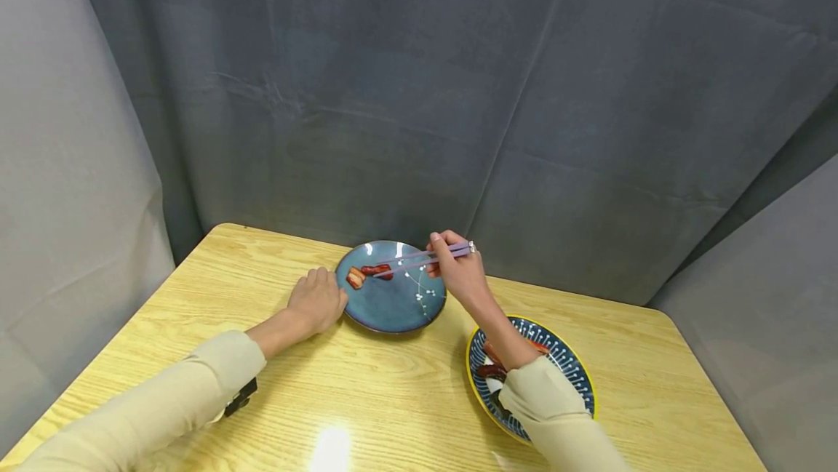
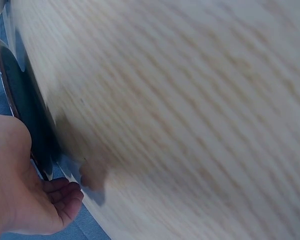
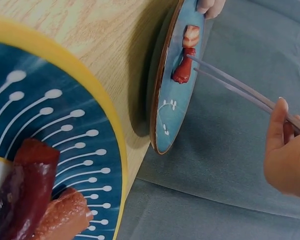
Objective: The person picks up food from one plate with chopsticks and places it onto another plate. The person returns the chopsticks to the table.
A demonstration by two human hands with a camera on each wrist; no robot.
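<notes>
A blue plate (image 1: pixel 386 316) with a white blossom pattern sits near the table's back edge. My left hand (image 1: pixel 317 301) holds its left rim; in the left wrist view the fingers (image 2: pixel 65 197) curl at the edge. Purple chopsticks (image 1: pixel 419 261) are pinched in my right hand (image 1: pixel 463 276) above the plate. Their tips are at a glossy dark-red food piece (image 3: pixel 183 72); whether they clasp it I cannot tell. Beside it on the plate lies a striped, pork-belly-like piece (image 3: pixel 191 36).
A yellow-rimmed blue patterned dish (image 1: pixel 579 374) stands under my right forearm, partly hidden by it. It contains a dark-red sausage-like piece (image 3: pixel 32 185), an orange-brown piece (image 3: pixel 65 215) and other food. A grey curtain (image 1: pixel 393 130) hangs behind the wooden table (image 1: pixel 393 399).
</notes>
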